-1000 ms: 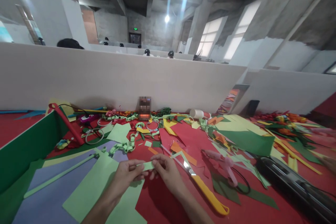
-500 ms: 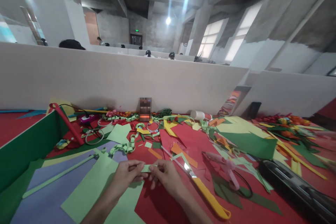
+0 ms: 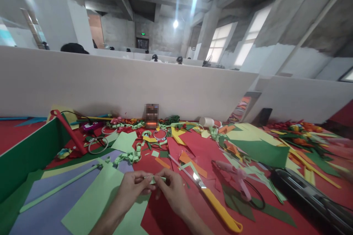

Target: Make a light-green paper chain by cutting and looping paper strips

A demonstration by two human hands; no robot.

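Between my fingertips is a small light-green paper strip (image 3: pixel 153 180), mostly covered by the fingers. My left hand (image 3: pixel 137 184) pinches one end of it, and my right hand (image 3: pixel 168 185) pinches the other, the two hands almost touching. Beneath my left forearm lie light-green paper sheets (image 3: pixel 88 194). A light-green paper chain (image 3: pixel 128 158) of linked loops lies just beyond my left hand. To the right of my right hand rests a utility knife (image 3: pixel 217 203) with a yellow handle, its blade pointing away from me.
A pink glue gun (image 3: pixel 234 176) with a black cord lies right of the knife. Farther right is a long black device (image 3: pixel 306 198). A green board wall (image 3: pixel 33 147) stands at left, and a white partition (image 3: pixel 124 80) runs behind the paper scraps.
My hands have drawn closer together, and less of the green strip shows between them. The strip now looks bent. The camera view has shifted slightly.
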